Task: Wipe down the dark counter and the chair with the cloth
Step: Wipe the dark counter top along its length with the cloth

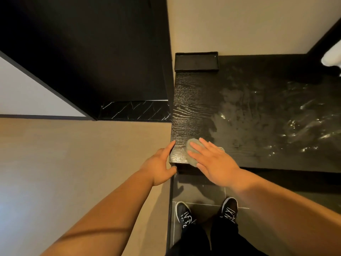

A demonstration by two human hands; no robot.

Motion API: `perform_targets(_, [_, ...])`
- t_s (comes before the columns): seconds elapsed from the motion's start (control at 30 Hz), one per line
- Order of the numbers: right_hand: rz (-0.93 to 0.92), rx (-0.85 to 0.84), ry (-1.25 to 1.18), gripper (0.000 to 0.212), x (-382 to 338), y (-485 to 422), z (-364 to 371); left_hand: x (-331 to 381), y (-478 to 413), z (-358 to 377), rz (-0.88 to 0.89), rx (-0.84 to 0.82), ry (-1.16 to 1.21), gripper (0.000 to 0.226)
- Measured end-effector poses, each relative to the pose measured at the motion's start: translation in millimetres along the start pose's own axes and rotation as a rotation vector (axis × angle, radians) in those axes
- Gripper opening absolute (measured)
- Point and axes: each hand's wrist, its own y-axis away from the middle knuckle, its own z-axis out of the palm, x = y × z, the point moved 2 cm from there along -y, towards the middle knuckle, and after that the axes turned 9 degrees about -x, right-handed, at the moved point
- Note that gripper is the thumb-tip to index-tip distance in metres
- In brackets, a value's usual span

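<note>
Right hand (214,163) on cloth (191,161); counter (258,111) wet-looking

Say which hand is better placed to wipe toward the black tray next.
Right: the right hand lies flat on the grey cloth on the dark counter, in line with the black tray. The left hand only touches the counter's corner.

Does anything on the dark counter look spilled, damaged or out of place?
Nothing looks damaged. The counter shows wet smears across its middle and right, likely wiping marks from the cloth under the right hand; the strip by the left hand looks dry. The tray sits square in the back corner.
</note>
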Motion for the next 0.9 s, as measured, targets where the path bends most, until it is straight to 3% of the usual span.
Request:
perform_targets(0.2, [0.337,0.065,0.015,0.055,16.0,21.6,-12.8,25.7,-16.1,-5.0,0.037,0.231,-0.211,0.088])
perform_targets(0.33, [0.202,0.050,-0.025,0.058,-32.0,-6.5,3.2,44.1,-30.6,0.9,0.039,0.245,-0.193,0.086])
perform_targets(0.47, [0.103,0.016,-0.054,0.058,-8.6,2.4,-1.8,49.1,-35.4,6.1,0.012,0.225,-0.211,0.090])
perform_targets(0.63, [0.405,0.026,-0.010,0.060,56.4,41.2,-14.5,55.4,-41.4,9.0,-0.035,0.255,-0.256,0.095])
perform_targets(0.73, [0.505,0.054,-0.054,0.060,59.1,42.0,-17.8,62.4,-43.8,11.9,-0.077,0.276,-0.264,0.096])
perform_targets(0.8, [0.512,0.104,-0.091,0.058,41.5,32.7,-14.0,64.5,-43.6,13.6,-0.087,0.296,-0.284,0.096])
perform_targets(0.9, [0.339,0.082,-0.040,0.060,5.3,11.7,-0.9,65.9,-45.2,14.7,-0.097,0.292,-0.319,0.097])
